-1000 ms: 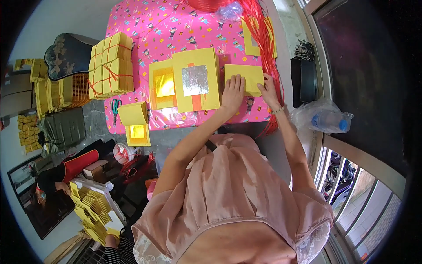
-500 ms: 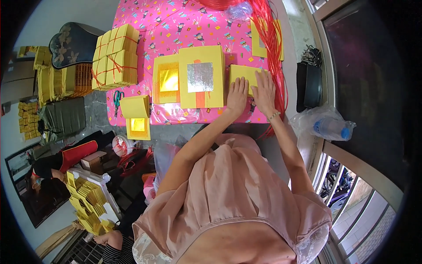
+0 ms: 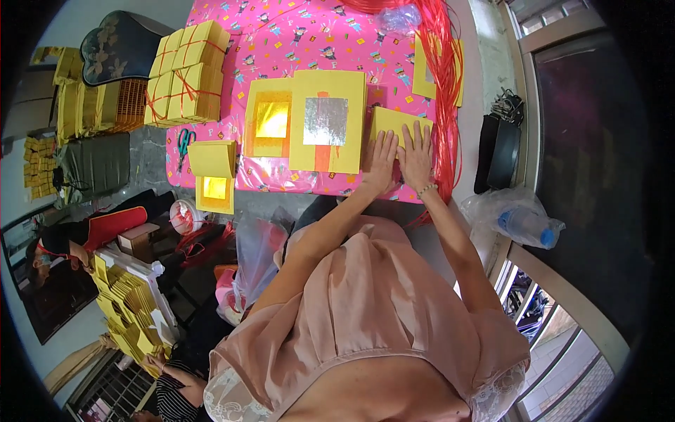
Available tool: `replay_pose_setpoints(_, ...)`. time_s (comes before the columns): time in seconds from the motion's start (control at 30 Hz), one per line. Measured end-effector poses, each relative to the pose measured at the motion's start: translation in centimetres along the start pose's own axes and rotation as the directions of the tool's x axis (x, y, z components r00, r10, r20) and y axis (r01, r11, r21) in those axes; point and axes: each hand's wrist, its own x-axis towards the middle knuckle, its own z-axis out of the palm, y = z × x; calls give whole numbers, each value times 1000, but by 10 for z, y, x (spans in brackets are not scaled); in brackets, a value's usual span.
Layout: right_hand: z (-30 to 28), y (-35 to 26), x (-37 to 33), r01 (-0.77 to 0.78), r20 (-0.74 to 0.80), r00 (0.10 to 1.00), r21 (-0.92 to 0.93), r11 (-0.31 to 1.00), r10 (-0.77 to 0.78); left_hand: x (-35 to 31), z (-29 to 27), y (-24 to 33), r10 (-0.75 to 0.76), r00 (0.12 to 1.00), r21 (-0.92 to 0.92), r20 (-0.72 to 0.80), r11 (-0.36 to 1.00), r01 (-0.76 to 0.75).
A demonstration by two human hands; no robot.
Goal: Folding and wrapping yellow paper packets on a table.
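Observation:
Both hands lie flat, side by side, on a folded piece of yellow paper (image 3: 394, 121) at the right of the pink table. My left hand (image 3: 380, 163) has its fingers stretched over the paper's lower left part. Beside it, my right hand (image 3: 416, 156) spreads its fingers over the right part. Close by on the left stands a stack of yellow paper sheets (image 3: 346, 86) with a silver foil square on top. Left of that stack is yellow paper with a gold foil square (image 3: 272, 119), partly covered by it.
Tied yellow paper bundles (image 3: 184, 77), scissors (image 3: 184, 144) and a folded yellow paper (image 3: 212, 160) occupy the pink table's (image 3: 281, 35) left side. Red strings (image 3: 446, 119) hang over its right edge. A bagged bottle (image 3: 524, 224) lies right. Co-workers handle yellow papers (image 3: 126, 302) lower left.
The view has shifted slightly. My hands stay flat on the folded paper; the right hand has slid a little toward me and the left, nearer the other hand.

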Motion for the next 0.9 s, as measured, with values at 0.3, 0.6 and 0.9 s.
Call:
replay_pose_setpoints(0.3, -9, 1, 6, 12, 27, 1000, 22, 1000, -12, -7, -19, -1, -12, 995, -328, -95, 944, -20)
replay_pose_setpoints(0.6, -33, 8, 31, -50, 272, 961, -33, 998, 57, -89, -74, 10, 142, 949, -577, -281, 765, -286)
replay_pose_setpoints(0.9, -75, -18, 76, 136, 94, 984, 168, 976, -153, -206, -74, -80, -385, 920, -881, 69, 409, 237)
